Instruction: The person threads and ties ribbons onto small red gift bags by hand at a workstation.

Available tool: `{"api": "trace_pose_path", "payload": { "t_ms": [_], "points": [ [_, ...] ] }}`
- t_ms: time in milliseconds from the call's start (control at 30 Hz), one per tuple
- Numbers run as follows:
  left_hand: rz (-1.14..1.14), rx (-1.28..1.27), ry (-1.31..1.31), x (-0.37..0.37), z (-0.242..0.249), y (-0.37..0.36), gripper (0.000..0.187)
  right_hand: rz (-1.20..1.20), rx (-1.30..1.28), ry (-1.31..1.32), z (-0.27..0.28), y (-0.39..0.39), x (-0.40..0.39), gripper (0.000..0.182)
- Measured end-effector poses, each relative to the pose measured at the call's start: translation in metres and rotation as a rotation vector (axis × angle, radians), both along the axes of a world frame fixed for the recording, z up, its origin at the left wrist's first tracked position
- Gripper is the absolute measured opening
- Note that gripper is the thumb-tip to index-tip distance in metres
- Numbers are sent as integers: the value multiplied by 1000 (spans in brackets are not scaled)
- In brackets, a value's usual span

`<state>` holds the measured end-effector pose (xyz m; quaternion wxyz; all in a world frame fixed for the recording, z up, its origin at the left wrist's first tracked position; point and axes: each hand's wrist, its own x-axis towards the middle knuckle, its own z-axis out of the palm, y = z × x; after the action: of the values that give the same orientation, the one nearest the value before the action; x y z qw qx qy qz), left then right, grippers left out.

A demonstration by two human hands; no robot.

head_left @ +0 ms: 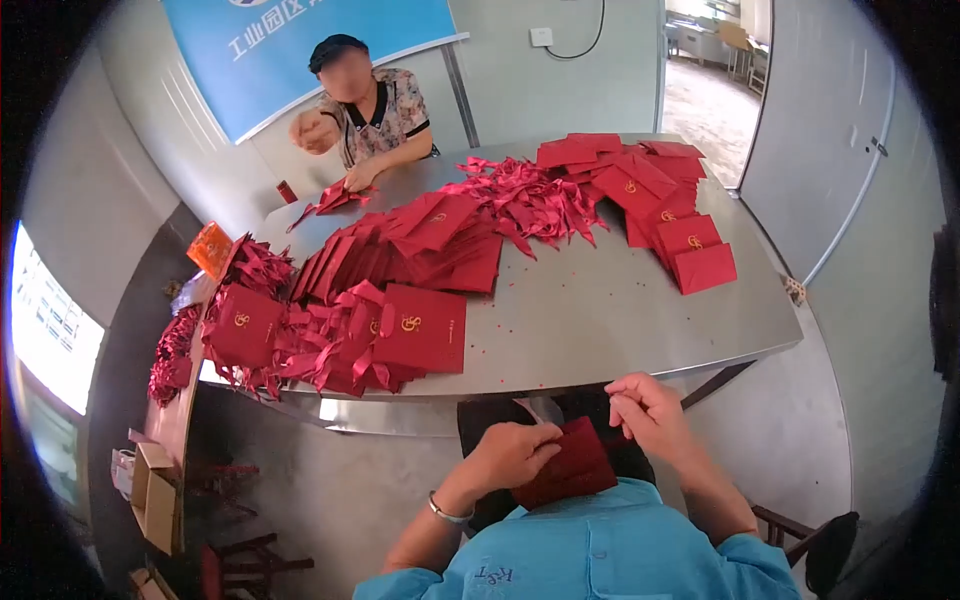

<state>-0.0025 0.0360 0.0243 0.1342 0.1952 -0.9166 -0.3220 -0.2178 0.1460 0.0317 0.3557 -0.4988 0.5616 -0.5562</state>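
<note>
Holding a flat, dark red, rectangular paper bag (568, 470) by its left side, lower centre of the frame, the left hand (512, 455) has its grip closed on the paper. Right hand (645, 412), just beside the bag's upper right, has curled fingers, thumb near forefinger; cannot tell whether that grip pinches anything thin. Bag is in front of the light blue cloth shirt (560, 550), off the smooth grey metal worktop (620, 320), so it could drop if the left grip loosens. Thin paper might crease or tear if squeezed hard. Heap of loose, glossy crimson ribbons (530, 200), upper centre, looks easy to tangle if tugged. Fanned flat red paper bags with gold print (705, 268), upper right, could slide on slick metal if bumped. Square-cornered red bags with soft ribbon handles (425, 330), centre left, lie close to the worktop's front edge; a knock might tip some off. Tiny red specks (505, 330) dot the metal.
</note>
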Motion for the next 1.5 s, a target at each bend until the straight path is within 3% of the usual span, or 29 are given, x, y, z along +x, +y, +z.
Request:
{"api": "trace_pose_path", "payload": {
  "t_ms": [167, 367, 533, 633, 767, 900, 967, 1100, 1300, 1433, 1467, 1500],
  "points": [
    [16, 10, -130, 17, 6, -12, 15, 59, 90, 73, 2, 4, 10, 15],
    [-21, 154, -74, 34, -13, -3, 16, 103, 45, 119, 2, -10, 38, 18],
    [-26, 183, -57, 62, -12, -9, 17, 258, 132, -73, 9, -37, 63, 22],
    [30, 172, -10, 79, -15, -10, 16, 341, 142, -34, 1, -53, 74, 21],
    [214, 167, 72, 97, -19, -7, 20, 320, 172, 41, 2, -70, 89, 17],
    [212, 188, 112, 104, -30, -12, 24, 254, 187, 80, 2, -80, 91, 18],
    [292, 137, 61, 106, -29, -12, 29, 282, 239, -28, -2, -83, 90, 21],
    [233, 236, -62, 106, -21, -11, 34, 237, 239, -92, -9, -78, 80, 24],
    [220, 277, 6, 94, -26, -7, 41, 86, 204, -156, 2, -68, 32, 23],
    [205, 174, -77, 78, -3, 1, 43, -324, -111, -36, 38, -64, -26, 19],
    [171, 128, -64, 73, 1, 4, 43, -439, -219, -177, 53, -61, -40, 18],
    [174, 246, -7, 70, -1, 6, 40, -553, -325, -322, 67, -58, -53, 17]
  ]
}}
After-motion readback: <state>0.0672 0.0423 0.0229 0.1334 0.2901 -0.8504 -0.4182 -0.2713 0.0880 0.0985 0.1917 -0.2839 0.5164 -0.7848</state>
